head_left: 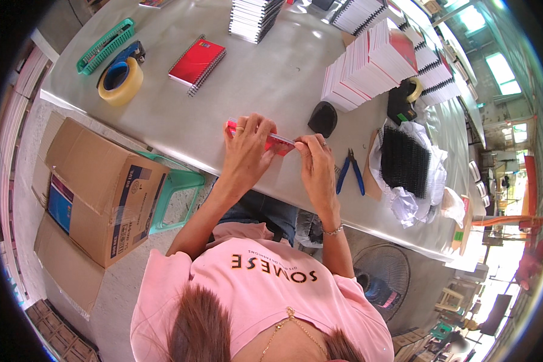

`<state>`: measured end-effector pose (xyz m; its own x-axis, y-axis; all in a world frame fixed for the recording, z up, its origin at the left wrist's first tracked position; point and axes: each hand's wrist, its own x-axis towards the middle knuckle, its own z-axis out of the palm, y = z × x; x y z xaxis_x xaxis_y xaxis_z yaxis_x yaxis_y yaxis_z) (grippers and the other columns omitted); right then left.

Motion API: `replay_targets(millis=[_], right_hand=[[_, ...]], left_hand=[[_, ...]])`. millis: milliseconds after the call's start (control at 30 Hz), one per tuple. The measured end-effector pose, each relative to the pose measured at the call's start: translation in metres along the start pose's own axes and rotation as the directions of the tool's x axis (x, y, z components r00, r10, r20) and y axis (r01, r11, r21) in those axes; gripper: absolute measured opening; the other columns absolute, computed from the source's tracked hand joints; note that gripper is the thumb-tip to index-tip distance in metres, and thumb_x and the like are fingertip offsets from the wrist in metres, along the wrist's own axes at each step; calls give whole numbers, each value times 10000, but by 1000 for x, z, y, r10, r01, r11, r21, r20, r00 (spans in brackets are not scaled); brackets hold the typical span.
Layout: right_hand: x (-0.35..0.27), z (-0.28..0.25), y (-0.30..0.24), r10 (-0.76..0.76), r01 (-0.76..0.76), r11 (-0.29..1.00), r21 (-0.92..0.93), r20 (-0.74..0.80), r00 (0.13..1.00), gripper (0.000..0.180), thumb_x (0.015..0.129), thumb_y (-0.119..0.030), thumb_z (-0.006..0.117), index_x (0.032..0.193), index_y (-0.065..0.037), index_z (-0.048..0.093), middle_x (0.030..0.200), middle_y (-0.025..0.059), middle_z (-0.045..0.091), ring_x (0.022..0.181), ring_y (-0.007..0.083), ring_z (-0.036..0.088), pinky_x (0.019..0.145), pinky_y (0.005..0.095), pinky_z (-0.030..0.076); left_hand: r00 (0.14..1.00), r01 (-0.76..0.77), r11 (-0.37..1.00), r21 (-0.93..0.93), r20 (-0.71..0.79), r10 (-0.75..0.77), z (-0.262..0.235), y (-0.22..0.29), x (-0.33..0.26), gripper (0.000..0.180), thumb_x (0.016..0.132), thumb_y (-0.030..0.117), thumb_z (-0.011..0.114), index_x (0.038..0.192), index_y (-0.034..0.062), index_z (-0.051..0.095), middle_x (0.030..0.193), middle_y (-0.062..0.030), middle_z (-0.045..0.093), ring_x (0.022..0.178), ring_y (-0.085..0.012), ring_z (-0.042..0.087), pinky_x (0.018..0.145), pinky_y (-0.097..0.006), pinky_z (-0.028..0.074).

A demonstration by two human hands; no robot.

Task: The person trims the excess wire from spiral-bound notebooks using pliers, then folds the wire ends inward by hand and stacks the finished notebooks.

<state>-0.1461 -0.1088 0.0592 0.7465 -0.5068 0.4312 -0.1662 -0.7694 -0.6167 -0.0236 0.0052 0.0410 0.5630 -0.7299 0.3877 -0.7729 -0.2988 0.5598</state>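
At the centre of the frame, a red booklet (280, 144) over the grey table (253, 78) near its front edge.
The left hand (247, 148) is clamped on its left part; the right hand (315, 164) pinches its right end. Blue-handled pliers (342, 175) lie right of centre, a red spiral notebook (196, 63) at upper left.

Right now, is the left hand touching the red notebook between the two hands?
Touching: the head view shows the left hand gripping the red notebook, fingers over its top edge.
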Motion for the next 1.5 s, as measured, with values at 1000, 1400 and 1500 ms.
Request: replay_targets(millis=[1000,1400,1500], right_hand=[[28,-35,94,262,-285,958,20,337,905,359,730,-121,799,1037,-86,616,1435,187,408,1299,358,434,1038,408,419],[-24,-37,96,89,-569,163,806,563,822,536,726,-399,841,1060,-92,556,1334,197,507,1230,380,507,1058,438,415],[-23,-47,78,-37,-500,147,853,510,859,433,762,-328,830,996,-68,576,1354,196,493,1240,336,504,1044,406,414]], left_hand=[[998,-45,866,-498,22,64,7,-49,8,688,591,288,912,1081,72,480,1083,-128,440,1073,-322,438,938,-425,409],[997,-36,821,-570,33,66,9,-44,9,706,571,318,926,1067,67,490,1072,-114,417,1048,-295,459,919,-388,424],[997,-31,825,-565,44,67,8,-43,8,695,573,314,925,1059,73,490,1072,-115,419,1055,-300,459,920,-391,421]])
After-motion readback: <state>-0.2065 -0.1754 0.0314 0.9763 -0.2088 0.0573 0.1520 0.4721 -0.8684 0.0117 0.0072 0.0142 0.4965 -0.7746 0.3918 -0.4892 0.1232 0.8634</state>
